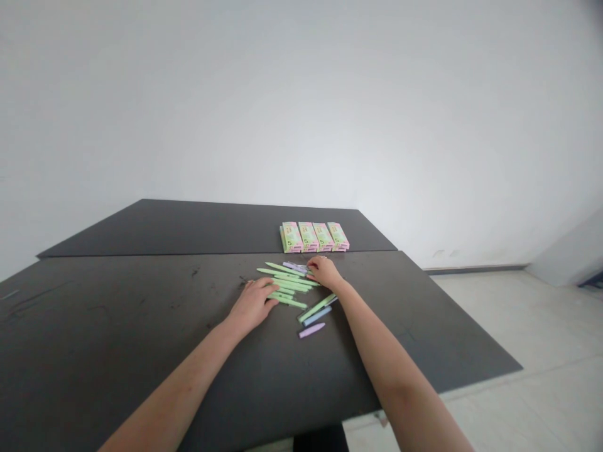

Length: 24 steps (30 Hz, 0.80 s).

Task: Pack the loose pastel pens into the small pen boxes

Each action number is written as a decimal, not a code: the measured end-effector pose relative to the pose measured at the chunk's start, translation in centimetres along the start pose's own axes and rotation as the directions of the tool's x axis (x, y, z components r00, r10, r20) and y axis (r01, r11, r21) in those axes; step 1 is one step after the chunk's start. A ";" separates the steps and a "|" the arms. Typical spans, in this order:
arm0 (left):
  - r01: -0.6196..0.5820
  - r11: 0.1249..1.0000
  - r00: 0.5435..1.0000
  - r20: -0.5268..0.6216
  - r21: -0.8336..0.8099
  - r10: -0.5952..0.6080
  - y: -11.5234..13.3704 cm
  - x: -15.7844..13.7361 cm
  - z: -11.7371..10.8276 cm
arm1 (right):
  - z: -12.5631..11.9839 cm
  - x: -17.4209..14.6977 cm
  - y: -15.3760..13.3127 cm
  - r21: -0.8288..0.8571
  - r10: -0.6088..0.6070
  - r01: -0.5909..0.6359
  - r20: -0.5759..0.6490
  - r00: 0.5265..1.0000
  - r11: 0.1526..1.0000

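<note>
Several slim light green pens (292, 284) lie side by side in a loose bunch on the dark table. My left hand (253, 302) rests at their left ends, its fingers stretched out and touching them. At the far right end of the bunch, my right hand (324, 271) has its fingers curled together beside purple pens (294, 268); what is between the fingertips is hidden. Nearer to me, below the right wrist, lie another green pen (313, 310), a blue pen (317, 316) and a short purple pen (311, 330), apart from the bunch.
Small green and pink boxes (308, 237) marked "5" stand in a stacked row beyond the pens, by the seam between two dark table panels (141, 301). A white wall (282, 107) rises behind. Pale floor (509, 314) lies past the right edge.
</note>
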<state>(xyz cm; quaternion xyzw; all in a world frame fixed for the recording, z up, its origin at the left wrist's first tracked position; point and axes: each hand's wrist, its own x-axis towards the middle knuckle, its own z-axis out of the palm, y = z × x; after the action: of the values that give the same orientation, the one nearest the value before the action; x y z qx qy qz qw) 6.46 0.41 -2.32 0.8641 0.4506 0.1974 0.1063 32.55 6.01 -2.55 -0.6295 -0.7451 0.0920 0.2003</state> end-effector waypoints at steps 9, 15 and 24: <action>0.013 0.999 1.000 -0.028 0.036 -0.012 1.2 1.0 0.8 | -0.2 -0.4 0.8 0.108 0.047 -0.042 -0.043 0.998 0.993; 0.006 0.998 1.000 -0.028 0.057 -0.005 2.2 2.3 1.5 | -0.7 -0.6 1.8 0.159 0.119 -0.104 -0.091 0.989 0.982; 0.031 0.998 0.999 -0.030 0.058 -0.030 2.7 2.6 1.5 | -2.0 -0.5 4.9 0.178 0.319 -0.287 -0.184 0.930 0.941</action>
<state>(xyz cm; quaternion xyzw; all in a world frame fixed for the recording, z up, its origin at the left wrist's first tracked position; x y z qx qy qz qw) 10.42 1.00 -2.07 0.8569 0.4709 0.1950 0.0774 37.88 6.19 -2.76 -0.7267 -0.6046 0.1099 0.3071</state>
